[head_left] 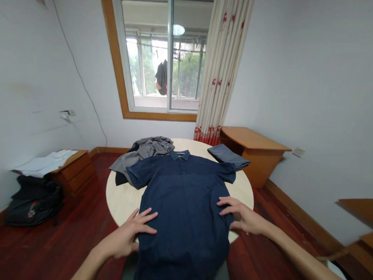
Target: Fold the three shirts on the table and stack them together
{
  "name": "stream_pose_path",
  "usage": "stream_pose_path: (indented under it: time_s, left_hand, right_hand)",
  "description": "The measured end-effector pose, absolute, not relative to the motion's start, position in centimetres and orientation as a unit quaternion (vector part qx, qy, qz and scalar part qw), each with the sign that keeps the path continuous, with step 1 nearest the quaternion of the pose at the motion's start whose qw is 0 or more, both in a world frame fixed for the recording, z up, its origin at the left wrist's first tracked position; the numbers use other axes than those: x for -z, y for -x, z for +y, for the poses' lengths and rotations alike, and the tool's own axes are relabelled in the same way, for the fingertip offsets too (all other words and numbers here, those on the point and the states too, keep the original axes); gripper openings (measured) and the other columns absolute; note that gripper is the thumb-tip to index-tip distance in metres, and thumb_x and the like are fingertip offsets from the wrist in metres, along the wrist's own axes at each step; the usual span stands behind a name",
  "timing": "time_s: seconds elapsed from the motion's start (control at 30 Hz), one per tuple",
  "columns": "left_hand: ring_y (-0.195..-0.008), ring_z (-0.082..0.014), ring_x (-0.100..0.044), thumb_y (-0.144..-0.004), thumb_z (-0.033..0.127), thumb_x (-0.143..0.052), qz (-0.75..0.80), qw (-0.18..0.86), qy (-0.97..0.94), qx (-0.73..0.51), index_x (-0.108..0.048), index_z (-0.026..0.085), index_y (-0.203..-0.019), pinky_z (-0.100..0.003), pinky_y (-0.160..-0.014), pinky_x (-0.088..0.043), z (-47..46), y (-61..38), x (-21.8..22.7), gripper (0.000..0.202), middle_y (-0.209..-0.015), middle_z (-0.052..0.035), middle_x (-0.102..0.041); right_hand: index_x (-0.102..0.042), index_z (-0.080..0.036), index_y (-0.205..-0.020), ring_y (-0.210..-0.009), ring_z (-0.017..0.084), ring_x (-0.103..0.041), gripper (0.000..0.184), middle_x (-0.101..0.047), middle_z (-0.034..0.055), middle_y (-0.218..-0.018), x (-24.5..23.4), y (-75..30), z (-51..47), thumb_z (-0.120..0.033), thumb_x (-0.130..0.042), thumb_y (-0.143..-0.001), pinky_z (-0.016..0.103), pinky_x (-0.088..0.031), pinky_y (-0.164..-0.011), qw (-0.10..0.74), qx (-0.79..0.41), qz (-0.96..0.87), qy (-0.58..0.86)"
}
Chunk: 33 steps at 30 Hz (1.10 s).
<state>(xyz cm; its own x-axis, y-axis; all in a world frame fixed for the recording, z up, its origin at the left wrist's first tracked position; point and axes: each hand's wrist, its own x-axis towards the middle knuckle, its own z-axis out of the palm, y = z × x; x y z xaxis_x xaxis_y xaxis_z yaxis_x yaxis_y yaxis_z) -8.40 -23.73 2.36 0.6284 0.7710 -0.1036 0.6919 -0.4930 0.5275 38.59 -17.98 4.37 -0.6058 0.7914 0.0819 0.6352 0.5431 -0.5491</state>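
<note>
A navy short-sleeved polo shirt (185,205) lies front up across a round pale table (118,203), its collar toward the window and its hem hanging over the near edge. My left hand (131,231) rests at the shirt's left side with fingers spread on the fabric and the thumb near the table edge. On the opposite side, my right hand (239,215) touches the shirt's edge, fingers apart and slightly curved. Neither hand grips the cloth visibly. Beyond the left sleeve sits a crumpled heap of grey clothes (153,148). A folded dark grey-blue garment (228,155) lies past the right sleeve.
A wooden desk (254,141) stands behind the table at the right. Papers (46,161) cover a low wooden cabinet (79,172) at the left, with a black backpack (34,202) on the floor beside it. A curtain (220,65) hangs by the window.
</note>
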Motion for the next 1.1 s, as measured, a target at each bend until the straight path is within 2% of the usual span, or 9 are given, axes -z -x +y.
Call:
stream_pose_path:
  time_s: [0.13, 0.23, 0.33, 0.43, 0.6, 0.7, 0.8, 0.97, 1.1]
  left_hand:
    - [-0.144, -0.0278, -0.037, -0.086, 0.028, -0.061, 0.393, 0.316, -0.855, -0.119, -0.077, 0.035, -0.099, -0.052, -0.123, -0.006, -23.1, 8.4, -3.2, 0.022, -0.145, 0.0004, -0.056]
    - [-0.117, -0.0266, -0.062, -0.091, 0.045, -0.055, 0.394, 0.348, -0.817, -0.235, -0.077, 0.026, -0.093, -0.046, -0.119, -0.026, -20.9, 8.6, -4.0, 0.028, -0.117, -0.0061, -0.073]
    - [-0.086, -0.0262, -0.068, -0.088, 0.059, -0.05, 0.472, 0.356, -0.708, -0.385, -0.073, 0.02, -0.085, -0.041, -0.09, -0.052, -17.4, 8.3, -3.9, 0.045, -0.089, -0.0075, -0.075]
    - [-0.076, -0.0254, -0.064, -0.081, 0.06, -0.053, 0.551, 0.308, -0.64, -0.438, -0.066, 0.019, -0.072, -0.036, -0.074, -0.053, -14.1, 8.2, -2.8, 0.044, -0.074, -0.0056, -0.07]
    - [-0.083, -0.0252, -0.067, -0.073, 0.043, -0.065, 0.607, 0.227, -0.66, -0.38, -0.067, 0.019, -0.101, -0.034, -0.076, -0.053, -11.9, 8.3, -1.3, 0.036, -0.087, -0.0046, -0.071]
    - [-0.099, -0.0267, -0.067, -0.074, 0.039, -0.07, 0.622, 0.183, -0.689, -0.324, -0.059, 0.02, -0.126, -0.035, -0.087, -0.051, -11.4, 7.8, -1.3, 0.057, -0.109, -0.0082, -0.071]
    - [-0.104, -0.0281, -0.067, -0.078, 0.041, -0.069, 0.659, 0.162, -0.685, -0.265, -0.054, 0.017, -0.136, -0.036, -0.09, -0.051, -10.4, 7.0, -1.7, 0.064, -0.114, -0.012, -0.07]
    - [-0.11, -0.0284, -0.065, -0.087, 0.036, -0.059, 0.678, 0.118, -0.695, -0.208, -0.069, 0.019, -0.113, -0.035, -0.094, -0.048, -8.4, 6.1, -2.1, 0.033, -0.116, -0.0111, -0.072]
    - [-0.095, -0.0266, -0.067, -0.088, 0.043, -0.05, 0.631, 0.144, -0.689, -0.325, -0.068, 0.02, -0.084, -0.036, -0.089, -0.049, -8.3, 6.2, -3.3, 0.029, -0.094, -0.0082, -0.074]
  right_hand:
    - [-0.078, -0.025, -0.085, -0.1, 0.026, -0.068, 0.029, -0.075, 0.0103, -0.097, -5.2, -38.1, -16.9, -0.052, -0.068, -0.082, 0.047, -0.046, -0.103, 0.189, -0.309, -0.856, 0.368]
    - [-0.075, -0.021, -0.081, -0.081, 0.023, -0.067, 0.043, -0.073, 0.0089, -0.084, -5.8, -38.5, -14.7, -0.062, -0.064, -0.08, 0.036, -0.054, -0.079, 0.249, -0.338, -0.814, 0.401]
    - [-0.066, -0.019, -0.068, -0.065, 0.02, -0.06, 0.054, -0.067, 0.0044, -0.067, -5.4, -39.2, -11.2, -0.071, -0.055, -0.079, 0.031, -0.049, -0.062, 0.343, -0.288, -0.731, 0.515]
    - [-0.055, -0.021, -0.057, -0.057, 0.018, -0.053, 0.05, -0.057, 0.0011, -0.055, -3.9, -39.7, -8.0, -0.066, -0.054, -0.08, 0.028, -0.042, -0.055, 0.345, -0.209, -0.682, 0.61]
    - [-0.068, -0.017, -0.09, -0.078, 0.022, -0.066, 0.02, -0.071, 0.0068, -0.083, -1.9, -39.0, -6.5, -0.034, -0.065, -0.08, 0.031, -0.048, -0.071, 0.219, -0.108, -0.725, 0.644]
    - [-0.061, -0.016, -0.124, -0.102, 0.026, -0.067, 0.046, -0.072, 0.0131, -0.112, -1.9, -37.7, -6.5, -0.034, -0.067, -0.082, 0.034, -0.05, -0.086, 0.193, -0.086, -0.731, 0.649]
    - [-0.054, -0.012, -0.135, -0.109, 0.029, -0.066, 0.058, -0.068, 0.0177, -0.12, -2.2, -36.3, -5.5, -0.04, -0.064, -0.086, 0.037, -0.049, -0.092, 0.177, -0.092, -0.71, 0.675]
    - [-0.064, -0.005, -0.124, -0.114, 0.034, -0.064, 0.052, -0.068, 0.0222, -0.121, -2.4, -35.2, -2.9, -0.031, -0.068, -0.079, 0.041, -0.048, -0.097, 0.238, -0.171, -0.651, 0.7]
    - [-0.073, -0.011, -0.101, -0.101, 0.032, -0.069, 0.035, -0.075, 0.0149, -0.102, -3.7, -35.9, -2.7, -0.039, -0.059, -0.085, 0.041, -0.054, -0.087, 0.278, -0.242, -0.644, 0.671]
